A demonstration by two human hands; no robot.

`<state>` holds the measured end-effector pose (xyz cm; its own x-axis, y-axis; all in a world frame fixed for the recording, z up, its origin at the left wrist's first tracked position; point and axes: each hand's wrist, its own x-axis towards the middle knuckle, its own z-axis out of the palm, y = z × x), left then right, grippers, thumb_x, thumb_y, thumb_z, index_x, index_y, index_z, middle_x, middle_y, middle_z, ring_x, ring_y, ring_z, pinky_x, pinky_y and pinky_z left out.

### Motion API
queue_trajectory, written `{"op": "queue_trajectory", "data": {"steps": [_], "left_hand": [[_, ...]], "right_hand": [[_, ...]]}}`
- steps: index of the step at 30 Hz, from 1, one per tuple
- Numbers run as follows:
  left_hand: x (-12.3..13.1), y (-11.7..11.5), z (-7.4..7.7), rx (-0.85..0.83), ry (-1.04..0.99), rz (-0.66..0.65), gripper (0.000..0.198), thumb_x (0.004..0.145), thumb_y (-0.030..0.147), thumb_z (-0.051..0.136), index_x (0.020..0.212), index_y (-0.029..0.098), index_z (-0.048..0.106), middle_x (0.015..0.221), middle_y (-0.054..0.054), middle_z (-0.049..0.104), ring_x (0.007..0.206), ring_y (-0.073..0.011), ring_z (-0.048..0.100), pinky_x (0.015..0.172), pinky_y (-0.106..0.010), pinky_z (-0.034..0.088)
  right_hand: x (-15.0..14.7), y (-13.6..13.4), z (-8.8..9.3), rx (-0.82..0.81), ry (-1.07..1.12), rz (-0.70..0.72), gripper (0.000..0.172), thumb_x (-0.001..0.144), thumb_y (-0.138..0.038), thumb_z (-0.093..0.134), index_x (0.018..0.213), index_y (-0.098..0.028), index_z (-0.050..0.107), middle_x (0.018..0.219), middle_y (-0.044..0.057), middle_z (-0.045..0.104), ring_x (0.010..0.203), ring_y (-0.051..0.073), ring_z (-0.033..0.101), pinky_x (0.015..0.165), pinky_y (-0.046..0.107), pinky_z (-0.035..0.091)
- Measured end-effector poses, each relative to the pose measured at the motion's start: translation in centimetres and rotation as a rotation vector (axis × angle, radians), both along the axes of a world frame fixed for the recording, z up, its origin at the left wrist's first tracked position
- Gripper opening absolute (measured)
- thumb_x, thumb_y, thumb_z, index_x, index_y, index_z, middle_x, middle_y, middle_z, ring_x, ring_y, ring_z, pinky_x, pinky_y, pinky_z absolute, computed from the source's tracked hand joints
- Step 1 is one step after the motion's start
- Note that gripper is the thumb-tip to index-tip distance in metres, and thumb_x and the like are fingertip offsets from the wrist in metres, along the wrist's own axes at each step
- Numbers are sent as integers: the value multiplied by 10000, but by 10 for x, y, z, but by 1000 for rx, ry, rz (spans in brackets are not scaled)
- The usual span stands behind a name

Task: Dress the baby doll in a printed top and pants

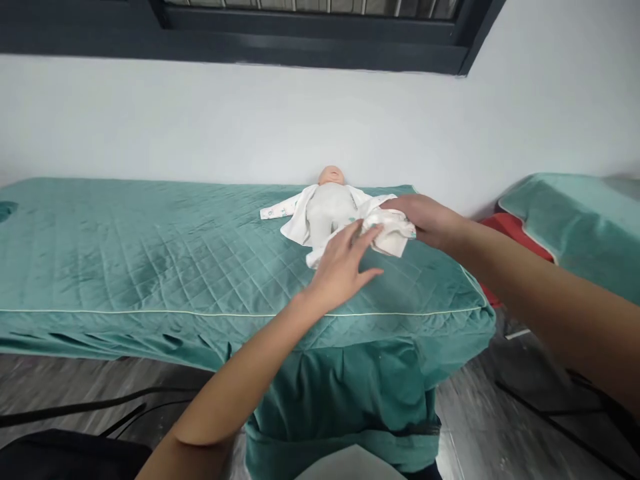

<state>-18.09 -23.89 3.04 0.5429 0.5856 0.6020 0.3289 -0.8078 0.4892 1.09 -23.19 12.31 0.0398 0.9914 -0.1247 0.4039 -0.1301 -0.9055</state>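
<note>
A baby doll (331, 175) lies on its back on the green padded bed, its head toward the wall. Its body is pale, and a white printed baby jacket (277, 210) is spread open around it, one sleeve stretched out to the left. My right hand (423, 215) grips a bunched white baby garment (390, 233) beside the doll; its fingertips are hidden in the cloth. Just in front of the doll, my left hand (341, 265) has its fingers apart, with its fingertips next to the white cloth. Part of the doll's legs is hidden behind my left hand.
The bed's quilted green cover (150, 253) stretches far to the left. A white wall (200, 127) and a dark window frame (310, 43) stand behind. To the right are a red item (515, 233) and another green-covered bed (590, 227). Black metal legs (540, 413) stand on the floor.
</note>
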Motion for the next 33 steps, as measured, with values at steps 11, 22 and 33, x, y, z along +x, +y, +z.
{"op": "queue_trajectory", "data": {"steps": [11, 22, 33], "left_hand": [[-83, 33, 75, -394, -366, 57, 229, 919, 391, 628, 1040, 206, 689, 936, -21, 691, 809, -160, 618, 700, -275, 487], [-81, 27, 89, 9, -309, 159, 214, 902, 406, 674, 1029, 247, 607, 1142, -45, 625, 1058, -205, 589, 904, -352, 517], [-60, 63, 79, -74, -135, 34, 255, 916, 256, 631, 1171, 243, 615, 1163, -35, 682, 1074, -211, 622, 969, -369, 502]], "right_hand": [[-58, -4, 42, 484, -218, 476, 437, 838, -470, 729, 1226, -288, 645, 1299, 50, 651, 1177, 266, 617, 992, 416, 521], [-68, 22, 40, 292, 115, 207, 283, 816, -319, 731, 1078, -232, 671, 958, 55, 698, 827, 211, 653, 635, 310, 535], [-56, 19, 14, 434, 87, 163, 267, 868, -421, 694, 1097, -285, 680, 1286, 49, 586, 1191, 252, 590, 938, 451, 584]]}}
